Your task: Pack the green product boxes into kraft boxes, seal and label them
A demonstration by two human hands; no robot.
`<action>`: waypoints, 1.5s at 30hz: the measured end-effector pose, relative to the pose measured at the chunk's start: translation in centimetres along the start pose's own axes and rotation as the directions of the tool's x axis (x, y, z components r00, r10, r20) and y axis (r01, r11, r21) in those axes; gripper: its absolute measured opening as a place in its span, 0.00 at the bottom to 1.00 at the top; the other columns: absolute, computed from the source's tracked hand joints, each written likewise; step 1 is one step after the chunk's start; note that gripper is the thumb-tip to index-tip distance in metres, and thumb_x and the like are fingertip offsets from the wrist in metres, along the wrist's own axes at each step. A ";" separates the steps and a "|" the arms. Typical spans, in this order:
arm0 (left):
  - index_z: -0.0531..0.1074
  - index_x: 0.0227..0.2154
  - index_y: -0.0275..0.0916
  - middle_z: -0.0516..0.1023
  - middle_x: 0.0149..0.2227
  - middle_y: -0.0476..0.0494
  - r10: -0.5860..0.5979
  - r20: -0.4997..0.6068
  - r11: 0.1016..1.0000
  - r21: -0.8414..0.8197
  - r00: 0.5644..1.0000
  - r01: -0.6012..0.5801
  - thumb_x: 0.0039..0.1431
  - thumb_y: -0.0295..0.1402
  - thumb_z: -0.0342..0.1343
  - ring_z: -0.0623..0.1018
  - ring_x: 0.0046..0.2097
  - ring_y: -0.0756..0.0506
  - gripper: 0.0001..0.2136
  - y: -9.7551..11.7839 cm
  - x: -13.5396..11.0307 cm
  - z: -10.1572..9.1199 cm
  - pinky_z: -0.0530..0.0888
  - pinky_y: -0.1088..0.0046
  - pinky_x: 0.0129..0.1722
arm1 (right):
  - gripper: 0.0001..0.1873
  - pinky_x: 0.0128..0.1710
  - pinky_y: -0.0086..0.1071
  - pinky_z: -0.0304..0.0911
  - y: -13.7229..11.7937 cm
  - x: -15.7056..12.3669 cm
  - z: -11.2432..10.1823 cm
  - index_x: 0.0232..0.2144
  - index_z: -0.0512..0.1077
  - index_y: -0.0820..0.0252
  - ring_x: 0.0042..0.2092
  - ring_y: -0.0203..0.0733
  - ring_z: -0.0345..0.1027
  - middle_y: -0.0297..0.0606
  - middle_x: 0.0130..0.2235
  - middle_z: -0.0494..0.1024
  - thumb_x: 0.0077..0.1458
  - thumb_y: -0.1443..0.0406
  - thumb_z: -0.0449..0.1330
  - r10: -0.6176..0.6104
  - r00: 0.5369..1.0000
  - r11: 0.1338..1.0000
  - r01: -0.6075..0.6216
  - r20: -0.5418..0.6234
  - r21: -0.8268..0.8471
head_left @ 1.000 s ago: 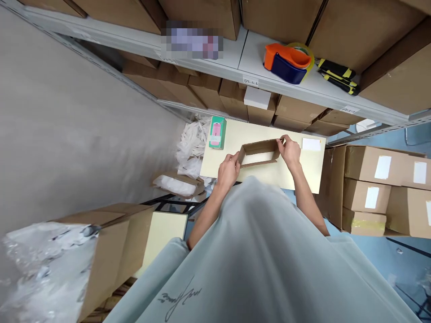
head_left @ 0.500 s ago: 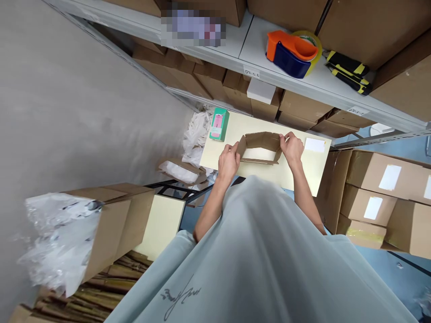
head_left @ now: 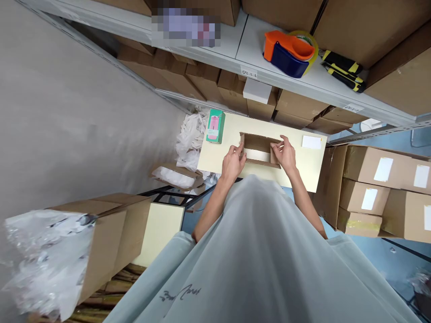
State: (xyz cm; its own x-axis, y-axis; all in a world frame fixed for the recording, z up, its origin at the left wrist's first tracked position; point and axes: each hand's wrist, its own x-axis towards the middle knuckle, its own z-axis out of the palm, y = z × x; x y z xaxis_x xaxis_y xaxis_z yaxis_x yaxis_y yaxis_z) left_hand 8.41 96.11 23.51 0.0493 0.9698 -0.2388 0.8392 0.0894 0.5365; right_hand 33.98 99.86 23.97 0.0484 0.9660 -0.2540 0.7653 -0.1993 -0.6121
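Observation:
A small cardboard box (head_left: 259, 141) lies on the pale yellow tabletop (head_left: 296, 172) in front of me, with the pale surface showing through its middle. My left hand (head_left: 233, 162) grips its left end, fingers bent against the end panel. At the opposite end, my right hand (head_left: 285, 152) has fingers on a short flap that is folded inward; its index finger sticks up. A green box with a pink picture (head_left: 215, 126) stands to the left of my left hand. To the right of my right hand lies a white label sheet (head_left: 311, 142).
Above the table, a grey shelf (head_left: 218, 54) carries an orange and blue tape dispenser (head_left: 288, 53) and black-yellow utility knives (head_left: 343, 72). Stacked cartons (head_left: 365, 197) stand at right. A carton with plastic bags (head_left: 107, 242) is at lower left, near a grey wall (head_left: 84, 134).
The box's right short flap has turned inward, and the box outline is now more rectangular. My left hand has shifted slightly right; my right hand has moved slightly left and down.

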 end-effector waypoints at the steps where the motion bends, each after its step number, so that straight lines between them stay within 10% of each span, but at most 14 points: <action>1: 0.70 0.75 0.44 0.77 0.54 0.37 0.020 0.019 1.000 0.000 1.000 -0.020 0.77 0.35 0.54 0.82 0.45 0.41 0.27 -0.3 0.1 -0.1 0.79 0.64 0.53 | 0.27 0.52 0.42 0.73 0.4 -0.9 0.2 0.67 0.64 0.59 0.47 0.50 0.80 0.46 0.51 0.85 0.73 0.53 0.56 0.018 1.000 0.998 -0.018 -0.008 0.054; 8: 0.76 0.70 0.46 0.73 0.62 0.35 0.174 0.134 0.985 -0.035 0.976 -0.171 0.75 0.40 0.60 0.79 0.59 0.36 0.24 -1.3 0.0 0.2 0.79 0.59 0.61 | 0.34 0.58 0.50 0.75 2.4 -6.1 1.4 0.71 0.61 0.63 0.59 0.56 0.76 0.58 0.61 0.77 0.70 0.55 0.58 0.142 0.964 0.989 -0.148 -0.224 -0.011; 12: 0.78 0.66 0.43 0.67 0.70 0.31 0.229 0.127 0.973 -0.049 0.965 -0.224 0.74 0.43 0.62 0.72 0.68 0.31 0.22 -1.3 0.3 1.1 0.74 0.52 0.70 | 0.34 0.52 0.46 0.80 2.6 -7.1 1.7 0.74 0.61 0.58 0.51 0.51 0.80 0.55 0.63 0.75 0.73 0.53 0.55 0.168 0.973 0.984 -0.156 -0.159 0.083; 19: 0.47 0.83 0.46 0.67 0.69 0.28 0.288 0.175 0.946 -0.207 0.942 -0.251 0.53 0.54 0.80 0.76 0.68 0.28 0.63 -3.0 1.8 0.6 0.75 0.52 0.68 | 0.41 0.66 0.56 0.77 3.6 -8.5 2.2 0.71 0.71 0.52 0.67 0.60 0.74 0.55 0.77 0.61 0.66 0.40 0.66 0.017 0.999 0.996 -0.014 -0.036 0.085; 29: 0.82 0.62 0.49 0.76 0.63 0.38 0.241 0.179 0.970 -0.081 0.954 -0.230 0.73 0.52 0.63 0.85 0.50 0.38 0.21 -1.7 4.7 -0.1 0.81 0.58 0.58 | 0.42 0.63 0.54 0.78 5.1 -7.9 1.2 0.68 0.78 0.52 0.66 0.61 0.76 0.51 0.78 0.64 0.62 0.35 0.69 0.059 0.998 0.990 -0.060 0.005 0.128; 45: 0.79 0.51 0.43 0.75 0.55 0.36 0.148 0.118 0.987 -0.085 0.982 -0.138 0.74 0.50 0.63 0.81 0.50 0.37 0.16 -1.3 9.9 5.5 0.81 0.56 0.52 | 0.21 0.42 0.35 0.64 5.7 -0.4 4.3 0.51 0.77 0.56 0.44 0.44 0.77 0.45 0.58 0.77 0.77 0.46 0.57 0.262 0.956 0.940 -0.284 -0.132 -0.190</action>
State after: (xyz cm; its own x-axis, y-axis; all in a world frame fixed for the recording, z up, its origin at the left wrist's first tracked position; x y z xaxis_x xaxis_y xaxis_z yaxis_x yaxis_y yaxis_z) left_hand 10.79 104.32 16.02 0.2367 0.9386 -0.2510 0.7750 -0.0265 0.6314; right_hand 35.51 97.65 17.35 0.3313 0.8930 -0.3045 0.8275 -0.4301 -0.3609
